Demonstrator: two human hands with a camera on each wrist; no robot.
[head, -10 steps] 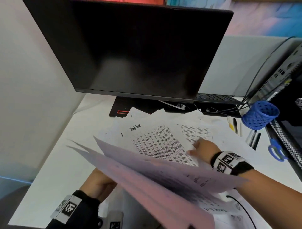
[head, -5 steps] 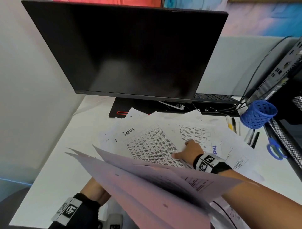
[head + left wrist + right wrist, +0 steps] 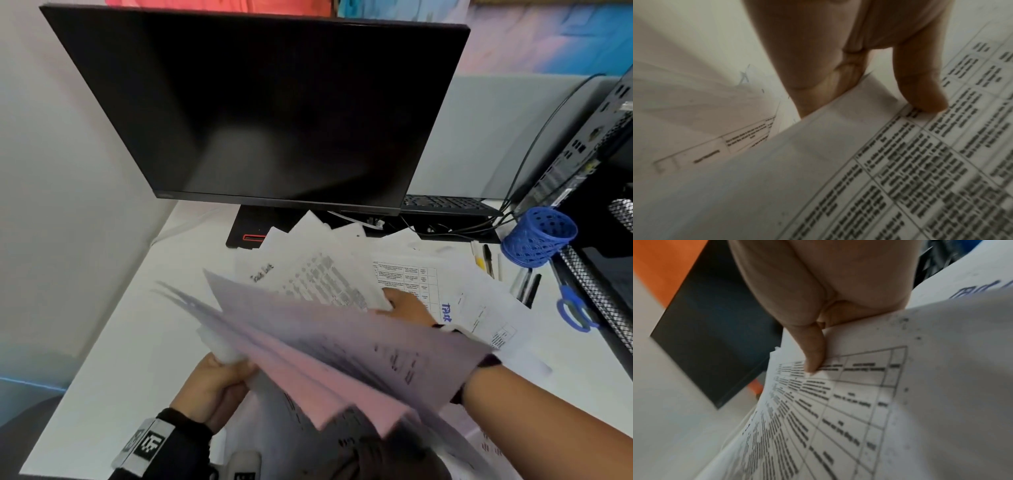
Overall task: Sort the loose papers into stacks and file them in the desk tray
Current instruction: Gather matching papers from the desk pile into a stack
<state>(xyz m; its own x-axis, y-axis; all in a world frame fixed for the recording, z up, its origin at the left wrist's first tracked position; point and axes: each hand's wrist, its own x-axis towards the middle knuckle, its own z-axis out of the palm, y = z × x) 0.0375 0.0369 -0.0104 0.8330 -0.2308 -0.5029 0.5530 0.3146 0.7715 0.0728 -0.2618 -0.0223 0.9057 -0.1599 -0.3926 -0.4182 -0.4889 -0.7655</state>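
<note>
My left hand (image 3: 219, 380) grips the near corner of a fanned stack of papers (image 3: 335, 349), held up above the desk; in the left wrist view the thumb (image 3: 920, 91) presses on the stack's printed table sheet (image 3: 900, 170). My right hand (image 3: 404, 305) pinches the edge of the "Task List" sheet (image 3: 318, 274), lifted off the loose papers (image 3: 479, 308) spread on the white desk (image 3: 120, 325). The right wrist view shows the thumb (image 3: 813, 350) clamped on that sheet (image 3: 838, 402). A black mesh tray (image 3: 596, 287) stands at the right edge.
A black monitor (image 3: 267, 109) stands over the back of the desk, with a keyboard (image 3: 445, 205) behind it. A blue pen cup (image 3: 537, 236), pens (image 3: 486, 257) and blue scissors (image 3: 572, 305) lie at the right, beside a computer case (image 3: 589, 144) and cables.
My right hand went from pressing on the Task List sheet to pinching its edge and lifting it. The left hand raised the fanned stack higher.
</note>
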